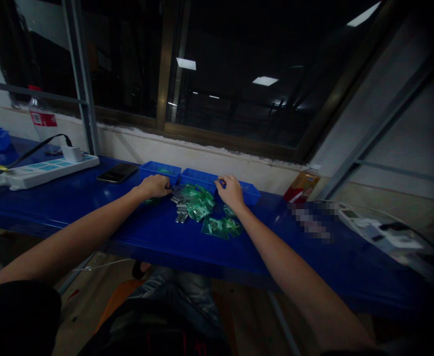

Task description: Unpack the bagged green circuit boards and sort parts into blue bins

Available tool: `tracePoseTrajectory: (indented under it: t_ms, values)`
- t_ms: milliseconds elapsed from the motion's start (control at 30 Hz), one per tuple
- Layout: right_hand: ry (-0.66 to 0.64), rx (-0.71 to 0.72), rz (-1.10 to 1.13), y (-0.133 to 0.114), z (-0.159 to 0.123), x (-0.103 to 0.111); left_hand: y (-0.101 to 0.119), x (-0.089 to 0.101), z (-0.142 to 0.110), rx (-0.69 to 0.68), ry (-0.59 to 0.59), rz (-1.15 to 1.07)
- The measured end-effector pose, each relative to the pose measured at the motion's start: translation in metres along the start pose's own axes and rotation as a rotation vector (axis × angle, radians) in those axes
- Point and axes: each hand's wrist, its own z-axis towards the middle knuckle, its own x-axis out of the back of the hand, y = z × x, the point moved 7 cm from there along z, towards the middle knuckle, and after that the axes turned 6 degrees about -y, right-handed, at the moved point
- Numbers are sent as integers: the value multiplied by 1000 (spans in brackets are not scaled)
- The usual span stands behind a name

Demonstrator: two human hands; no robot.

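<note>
My left hand (154,186) rests curled on the blue table (90,198), its fingers closed at the edge of a heap of small green bags (198,203) and grey metal parts (180,213). What it pinches is too small to name. My right hand (231,191) lies on the far side of the heap, fingers bent and pressed together by the rim of a blue tray (202,176). More green bags (220,226) lie just below the right wrist.
A second blue tray (160,170) stands behind the left hand. A dark phone (118,172) and a white power strip (42,170) lie to the left, a bottle (40,116) behind them. A carton (301,186) and white items (383,232) sit at the right.
</note>
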Motion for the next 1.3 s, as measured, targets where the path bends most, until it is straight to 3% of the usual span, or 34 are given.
tracePoseTrajectory:
  t_ms: [367,500,667,767,833,1000,1300]
  values:
    - [-30,-28,-34,3,0,-4,-1,-2,2,68,40,-10]
    - [13,-17,-32,-7,-2,4,-3,15,-4,61,146,-56]
    - [21,220,102,-61,-12,17,29,46,-20,-210,337,-188]
    - [-59,390,125,-96,-22,17,54,51,-28,-366,376,-238]
    - [-95,429,119,-108,-27,15,65,48,-31,-422,376,-241]
    - [-86,438,108,-113,-31,18,71,36,-29,-492,310,-293]
    - [-66,340,156,-105,-26,17,70,42,-38,-565,348,-487]
